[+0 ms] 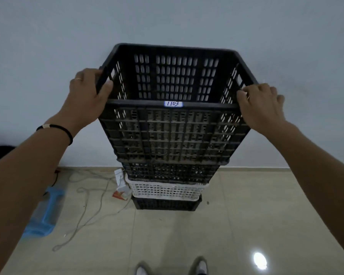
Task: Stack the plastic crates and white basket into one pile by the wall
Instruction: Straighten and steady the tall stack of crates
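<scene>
Crates are piled against the wall point(48, 46) right in front of you, and your top black crate point(173, 124), tagged 1103 on its near rim, sits at the head of the stack. Your left hand point(89, 92) grips its left rim, thumb hooked inside; your right hand point(262, 108) clamps the right rim the same way. Beneath it comes a second black crate point(171, 172), then the white basket point(167, 190), then a bottom black crate point(165, 204) on the tiled floor point(246, 215). Loose cord point(91, 195) and a blue stool point(44, 215) lie to your left.
</scene>
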